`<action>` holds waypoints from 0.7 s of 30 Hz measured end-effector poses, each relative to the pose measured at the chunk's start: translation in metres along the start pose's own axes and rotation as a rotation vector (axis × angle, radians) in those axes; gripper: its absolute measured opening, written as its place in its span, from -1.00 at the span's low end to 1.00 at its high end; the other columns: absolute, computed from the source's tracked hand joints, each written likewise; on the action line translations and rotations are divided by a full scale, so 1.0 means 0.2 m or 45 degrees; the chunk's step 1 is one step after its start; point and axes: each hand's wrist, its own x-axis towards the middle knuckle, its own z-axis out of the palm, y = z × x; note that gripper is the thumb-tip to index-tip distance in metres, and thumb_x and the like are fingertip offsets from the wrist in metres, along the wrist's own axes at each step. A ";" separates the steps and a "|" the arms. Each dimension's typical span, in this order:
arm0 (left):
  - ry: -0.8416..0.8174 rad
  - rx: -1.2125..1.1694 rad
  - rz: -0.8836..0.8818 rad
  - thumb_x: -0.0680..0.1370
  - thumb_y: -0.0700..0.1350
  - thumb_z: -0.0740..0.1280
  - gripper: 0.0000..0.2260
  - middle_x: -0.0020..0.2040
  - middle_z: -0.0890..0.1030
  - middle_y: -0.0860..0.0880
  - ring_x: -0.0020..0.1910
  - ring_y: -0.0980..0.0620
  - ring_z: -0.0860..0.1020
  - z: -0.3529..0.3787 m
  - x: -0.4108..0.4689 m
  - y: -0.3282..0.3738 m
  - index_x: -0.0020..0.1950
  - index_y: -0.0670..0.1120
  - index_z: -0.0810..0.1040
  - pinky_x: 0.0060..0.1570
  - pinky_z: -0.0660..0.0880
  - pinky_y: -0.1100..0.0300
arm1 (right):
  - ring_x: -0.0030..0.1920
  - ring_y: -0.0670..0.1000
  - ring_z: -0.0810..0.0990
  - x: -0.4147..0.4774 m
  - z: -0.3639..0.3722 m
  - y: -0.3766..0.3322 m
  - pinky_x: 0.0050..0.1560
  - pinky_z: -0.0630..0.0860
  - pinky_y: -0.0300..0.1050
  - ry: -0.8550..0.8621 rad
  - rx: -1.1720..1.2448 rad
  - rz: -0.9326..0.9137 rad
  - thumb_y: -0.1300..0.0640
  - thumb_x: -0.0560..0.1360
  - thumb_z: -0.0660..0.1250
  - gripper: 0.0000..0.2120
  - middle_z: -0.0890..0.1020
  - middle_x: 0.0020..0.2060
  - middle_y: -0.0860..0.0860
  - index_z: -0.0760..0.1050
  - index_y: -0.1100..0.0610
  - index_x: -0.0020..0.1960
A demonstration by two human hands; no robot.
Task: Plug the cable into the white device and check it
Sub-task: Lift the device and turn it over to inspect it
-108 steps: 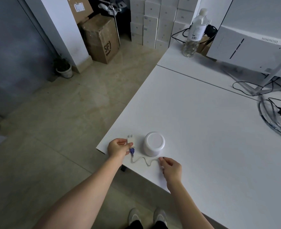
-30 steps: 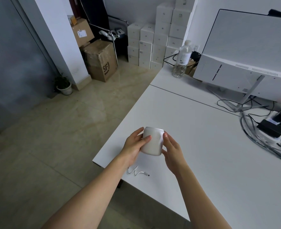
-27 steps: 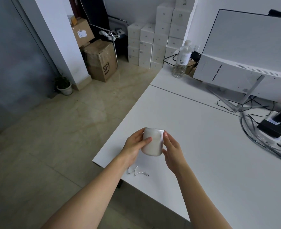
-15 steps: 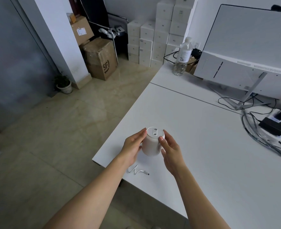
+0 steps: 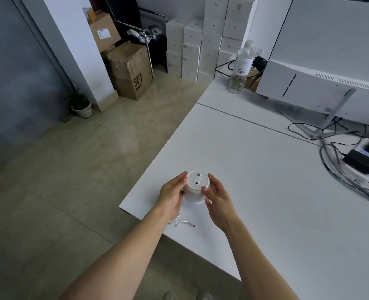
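Observation:
The white device (image 5: pixel 195 189) is a round cylinder held between both hands near the table's front left corner. Its flat end faces up at me, showing a round button and a small port. My left hand (image 5: pixel 171 194) grips its left side and my right hand (image 5: pixel 217 199) grips its right side. The white cable (image 5: pixel 182 223) lies loose on the white table (image 5: pixel 255 180) just in front of the device, its free plug end pointing right. The cable's other end is hidden under my left wrist.
A water bottle (image 5: pixel 242 68) stands at the table's far edge. A white monitor (image 5: pixel 322 61) on a stand sits at the back right, with a tangle of cables and a power strip (image 5: pixel 363 165) at the right. Cardboard and white boxes stand on the floor beyond.
Both hands picked the device up from the table, turned it from lying sideways until its flat end faces up, and lowered it slightly. The cable was let go and lies on the table.

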 end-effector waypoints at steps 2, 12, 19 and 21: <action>0.017 0.006 -0.012 0.55 -0.24 0.27 -0.65 0.25 0.54 -0.15 0.24 -0.08 0.50 -0.01 0.01 -0.01 0.34 -0.23 0.44 0.24 0.37 0.13 | 0.17 -0.05 0.52 0.01 0.00 0.02 0.09 0.43 -0.22 -0.002 0.012 0.032 0.34 0.51 0.25 -0.56 0.58 0.12 -0.06 0.32 0.12 0.36; 0.039 0.000 -0.040 0.57 -0.24 0.23 -0.72 0.16 0.57 -0.15 0.16 -0.08 0.52 -0.06 0.07 -0.10 0.28 -0.22 0.46 0.20 0.43 0.13 | 0.01 -0.16 0.58 0.07 -0.03 0.10 -0.07 0.45 -0.28 0.048 0.021 0.083 0.33 0.54 0.21 -0.68 0.61 0.01 -0.07 0.38 0.13 0.27; 0.021 -0.007 -0.038 0.56 -0.25 0.24 -0.76 0.05 0.62 -0.07 0.13 -0.08 0.54 -0.07 0.10 -0.12 0.22 -0.18 0.50 0.27 0.40 0.08 | 0.04 -0.12 0.58 0.09 -0.04 0.11 -0.05 0.46 -0.26 0.070 0.036 0.082 0.32 0.54 0.21 -0.68 0.61 0.03 -0.04 0.39 0.14 0.27; 0.025 -0.002 -0.035 0.56 -0.26 0.24 -0.74 0.09 0.61 -0.11 0.14 -0.09 0.53 -0.07 0.11 -0.13 0.25 -0.20 0.49 0.26 0.42 0.09 | 0.01 -0.16 0.60 0.09 -0.04 0.11 -0.07 0.47 -0.28 0.068 0.031 0.083 0.32 0.54 0.21 -0.70 0.62 0.01 -0.06 0.41 0.12 0.24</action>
